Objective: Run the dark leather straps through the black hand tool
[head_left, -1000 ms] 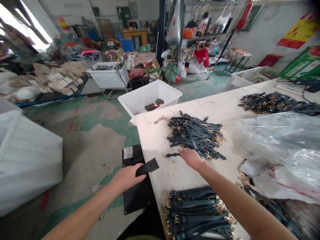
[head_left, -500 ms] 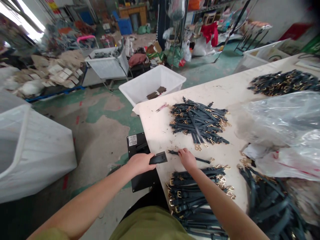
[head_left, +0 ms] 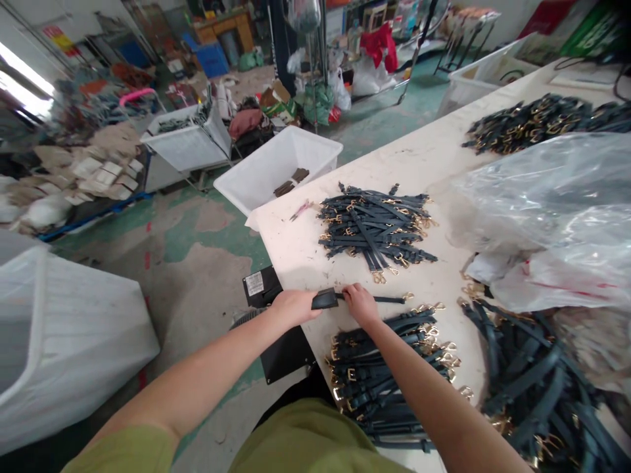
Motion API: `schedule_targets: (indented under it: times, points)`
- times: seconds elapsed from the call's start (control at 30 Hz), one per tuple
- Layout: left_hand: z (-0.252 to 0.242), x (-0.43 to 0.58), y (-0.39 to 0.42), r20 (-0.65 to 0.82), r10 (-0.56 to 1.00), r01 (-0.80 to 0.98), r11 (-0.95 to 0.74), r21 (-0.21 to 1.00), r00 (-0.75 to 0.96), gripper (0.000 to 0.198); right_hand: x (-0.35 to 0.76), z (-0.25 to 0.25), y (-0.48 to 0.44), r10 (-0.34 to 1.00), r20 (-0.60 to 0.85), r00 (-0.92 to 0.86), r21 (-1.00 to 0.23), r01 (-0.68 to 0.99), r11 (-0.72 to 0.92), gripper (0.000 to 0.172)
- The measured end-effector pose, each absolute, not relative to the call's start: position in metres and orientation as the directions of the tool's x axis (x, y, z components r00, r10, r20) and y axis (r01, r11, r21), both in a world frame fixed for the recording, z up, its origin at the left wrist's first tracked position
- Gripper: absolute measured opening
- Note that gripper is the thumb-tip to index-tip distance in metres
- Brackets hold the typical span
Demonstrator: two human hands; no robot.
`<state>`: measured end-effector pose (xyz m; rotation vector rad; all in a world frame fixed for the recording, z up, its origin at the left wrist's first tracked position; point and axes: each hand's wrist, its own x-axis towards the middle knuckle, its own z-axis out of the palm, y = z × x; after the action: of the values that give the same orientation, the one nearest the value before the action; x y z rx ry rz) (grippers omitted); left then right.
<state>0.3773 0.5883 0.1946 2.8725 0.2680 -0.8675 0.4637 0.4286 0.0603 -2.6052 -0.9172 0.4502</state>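
Observation:
My left hand (head_left: 296, 307) is closed round a short, flat black piece (head_left: 324, 299), perhaps a sleeve or pad, at the table's left edge. Close beside it, my right hand (head_left: 361, 303) pinches a dark strap (head_left: 389, 299) with a gold clasp at its right end. The strap's left end reaches the black piece; whether it goes inside I cannot tell. Just below my right hand lies a row of similar straps (head_left: 389, 394) with gold buckles and clasps. Beyond the hands is a loose heap of straps (head_left: 374, 223).
Pink-handled scissors (head_left: 302, 210) lie left of the heap on the white table (head_left: 290, 243). More straps (head_left: 547, 381) and clear plastic bags (head_left: 552, 197) are at the right. A white bin (head_left: 236, 180) adjoins the far edge; another bin (head_left: 98, 328) stands at the left.
My left hand has brought the black piece right, up to the strap's left end. My right hand still holds the strap. The camera view has shifted.

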Motion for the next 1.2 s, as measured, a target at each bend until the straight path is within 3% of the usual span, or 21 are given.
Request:
schedule_targets:
  times: [0.23,0.37,0.63,1.2]
  points:
    - [0.205,0.420,0.565,-0.627,0.098,0.135,-0.991,0.011,0.773,0.036,0.467,0.065,0.427,0.656,-0.205,0.726,-0.434,0.534,-0.726,0.025]
    - [0.205,0.424,0.568,-0.626,0.063,0.121,-0.991,0.050,0.777,0.038,0.469,0.067,0.426,0.650,-0.229,0.725,-0.426,0.526,-0.736,0.024]
    - [0.203,0.363,0.622,-0.593,0.149,0.243,-0.967,0.081,0.791,0.041,0.469,0.064,0.427,0.652,-0.214,0.728,-0.442,0.523,-0.729,0.027]
    - [0.190,0.364,0.615,-0.538,0.117,0.253,-0.949,0.186,0.835,0.046,0.468,0.058,0.430,0.683,-0.185,0.707,-0.396,0.582,-0.710,0.024]
